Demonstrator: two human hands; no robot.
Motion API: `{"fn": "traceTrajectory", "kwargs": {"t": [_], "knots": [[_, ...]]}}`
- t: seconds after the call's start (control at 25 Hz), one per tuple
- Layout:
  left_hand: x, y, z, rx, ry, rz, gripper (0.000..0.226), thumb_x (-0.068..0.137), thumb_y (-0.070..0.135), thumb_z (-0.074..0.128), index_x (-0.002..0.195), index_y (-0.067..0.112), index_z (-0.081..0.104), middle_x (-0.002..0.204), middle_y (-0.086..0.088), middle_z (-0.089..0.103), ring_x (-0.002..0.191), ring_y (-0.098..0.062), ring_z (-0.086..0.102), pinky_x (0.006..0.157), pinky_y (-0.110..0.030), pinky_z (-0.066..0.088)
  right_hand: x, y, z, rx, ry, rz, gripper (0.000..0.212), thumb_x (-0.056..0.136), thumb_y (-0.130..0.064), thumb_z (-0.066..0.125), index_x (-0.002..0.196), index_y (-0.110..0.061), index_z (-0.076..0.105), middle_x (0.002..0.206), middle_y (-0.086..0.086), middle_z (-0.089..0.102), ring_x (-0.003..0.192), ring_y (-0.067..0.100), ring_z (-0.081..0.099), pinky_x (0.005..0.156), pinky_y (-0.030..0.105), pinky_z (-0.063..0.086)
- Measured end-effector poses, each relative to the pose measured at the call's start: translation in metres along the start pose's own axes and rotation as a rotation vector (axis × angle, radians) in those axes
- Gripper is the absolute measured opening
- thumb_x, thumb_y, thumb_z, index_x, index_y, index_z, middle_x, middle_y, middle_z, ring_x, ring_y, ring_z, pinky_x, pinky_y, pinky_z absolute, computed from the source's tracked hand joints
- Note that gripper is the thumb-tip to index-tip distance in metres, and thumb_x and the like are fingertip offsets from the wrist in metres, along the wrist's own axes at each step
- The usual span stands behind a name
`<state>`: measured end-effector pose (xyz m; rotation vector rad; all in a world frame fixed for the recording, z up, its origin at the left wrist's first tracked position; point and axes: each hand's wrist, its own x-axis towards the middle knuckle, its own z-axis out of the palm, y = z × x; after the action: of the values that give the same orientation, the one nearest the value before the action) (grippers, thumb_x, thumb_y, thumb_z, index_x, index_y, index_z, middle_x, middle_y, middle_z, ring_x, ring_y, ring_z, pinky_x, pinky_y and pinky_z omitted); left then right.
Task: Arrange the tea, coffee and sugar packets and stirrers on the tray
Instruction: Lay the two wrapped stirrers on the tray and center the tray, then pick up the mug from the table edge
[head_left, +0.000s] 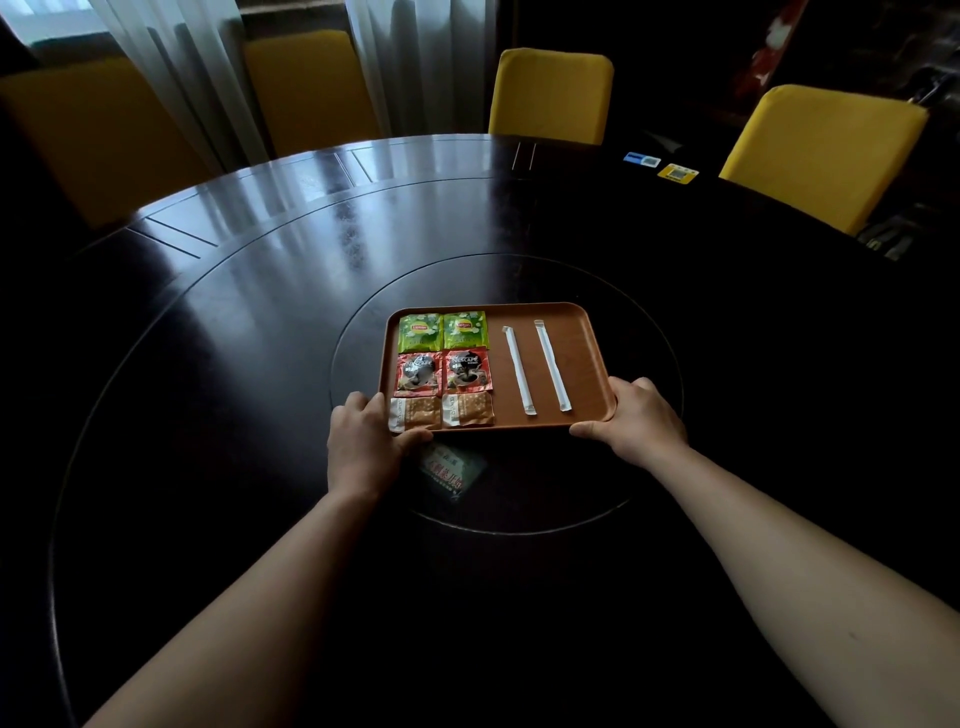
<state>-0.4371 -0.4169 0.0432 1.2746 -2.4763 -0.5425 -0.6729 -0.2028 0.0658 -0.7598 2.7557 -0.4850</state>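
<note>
A brown tray (582, 358) lies at the middle of the dark round table. On its left half sit two green tea packets (442, 330) at the back, two red coffee packets (442, 372) in the middle row and two brown sugar packets (441, 412) at the front. Two white wrapped stirrers (535, 371) lie side by side on the right half. My left hand (363, 441) grips the tray's near left corner. My right hand (636, 415) grips the near right corner.
The dark round table (260, 312) has an inset centre disc under the tray. A faint card or reflection (452, 470) shows just in front of the tray. Several yellow chairs (550, 93) ring the far side. Small blue and yellow cards (660, 167) lie at the far right.
</note>
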Motion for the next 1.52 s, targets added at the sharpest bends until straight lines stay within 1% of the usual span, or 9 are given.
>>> {"fn": "traceTrajectory", "kwargs": {"t": [0.28,0.48,0.6,0.72,0.88,1.0,1.04,1.28,1.52], "knots": [[-0.042,0.017,-0.010,-0.081,-0.048,-0.064,0.076,0.084,0.037,0.076,0.146,0.014,0.040,0.131,-0.017,0.047,0.119,-0.032,0.046,0.100,-0.043,0.042,-0.019,-0.005,-0.003,-0.063,0.017,0.040,0.067,0.071,-0.057,0.077,0.118,-0.017,0.049,0.119,0.007,0.052,0.100,0.027,0.061,0.075,0.037,0.053],[-0.152,0.028,-0.015,0.079,-0.075,0.175,0.064,0.081,0.042,0.074,0.136,0.015,0.056,0.130,-0.013,0.055,0.118,-0.032,0.053,0.095,-0.047,0.048,-0.094,0.007,-0.014,0.099,0.041,-0.001,0.058,0.085,-0.047,0.067,0.132,-0.016,0.051,0.116,0.003,0.058,0.100,0.022,0.061,0.078,0.035,0.052],[-0.224,0.034,-0.022,0.116,-0.137,0.252,0.059,0.084,0.045,0.069,0.134,0.016,0.059,0.133,-0.011,0.056,0.125,-0.030,0.052,0.103,-0.049,0.045,-0.163,0.022,-0.024,0.221,0.035,0.014,0.045,0.086,-0.043,0.068,0.124,-0.018,0.061,0.099,-0.004,0.062,0.091,0.015,0.060,0.075,0.029,0.048],[-0.282,0.039,-0.025,0.147,-0.184,0.319,0.055,0.088,0.052,0.050,0.132,0.021,0.061,0.135,-0.009,0.057,0.128,-0.030,0.052,0.106,-0.055,0.042,-0.237,0.048,-0.025,0.266,0.042,0.063,0.034,0.085,-0.040,0.071,0.113,-0.020,0.068,0.091,-0.008,0.065,0.085,0.012,0.062,0.075,0.026,0.050],[-0.311,0.050,-0.022,0.207,-0.336,0.306,0.072,0.088,0.069,0.021,0.151,0.037,0.035,0.160,-0.009,0.031,0.151,-0.031,0.018,0.117,-0.063,0.013,-0.330,0.082,-0.037,0.346,0.052,0.145,0.017,0.087,-0.035,0.070,0.099,-0.024,0.071,0.089,-0.013,0.068,0.084,0.005,0.063,0.073,0.021,0.050],[-0.322,0.044,-0.015,0.259,-0.383,0.322,0.077,0.086,0.075,0.010,0.156,0.043,0.014,0.167,-0.010,0.010,0.154,-0.029,-0.004,0.118,-0.063,-0.003,-0.399,0.111,-0.042,0.375,0.062,0.216,0.002,0.088,-0.030,0.070,0.087,-0.030,0.068,0.085,-0.014,0.068,0.080,0.002,0.063,0.065,0.017,0.046],[-0.324,0.043,-0.014,0.276,-0.379,0.331,0.077,0.087,0.075,0.008,0.156,0.043,0.011,0.168,-0.010,0.006,0.154,-0.029,-0.008,0.119,-0.063,-0.005,-0.420,0.119,-0.041,0.374,0.066,0.244,0.009,0.088,-0.029,0.070,0.081,-0.032,0.066,0.082,-0.014,0.068,0.079,0.002,0.063,0.063,0.017,0.045],[-0.324,0.039,-0.010,0.298,-0.309,0.346,0.073,0.091,0.071,0.017,0.157,0.039,0.018,0.167,-0.012,0.014,0.154,-0.032,0.000,0.118,-0.064,-0.001,-0.519,0.170,-0.044,0.445,0.111,0.525,0.016,0.090,-0.028,0.066,0.075,-0.026,0.068,0.071,-0.008,0.070,0.071,0.008,0.066,0.062,0.028,0.047],[-0.327,0.041,-0.006,0.283,-0.290,0.355,0.069,0.094,0.069,0.027,0.156,0.039,0.021,0.166,-0.012,0.016,0.153,-0.032,0.003,0.118,-0.064,0.001,-0.540,0.202,-0.023,0.519,0.355,0.820,0.021,0.086,-0.041,0.070,0.078,-0.022,0.065,0.077,-0.003,0.071,0.068,0.018,0.069,0.066,0.046,0.061]]}}
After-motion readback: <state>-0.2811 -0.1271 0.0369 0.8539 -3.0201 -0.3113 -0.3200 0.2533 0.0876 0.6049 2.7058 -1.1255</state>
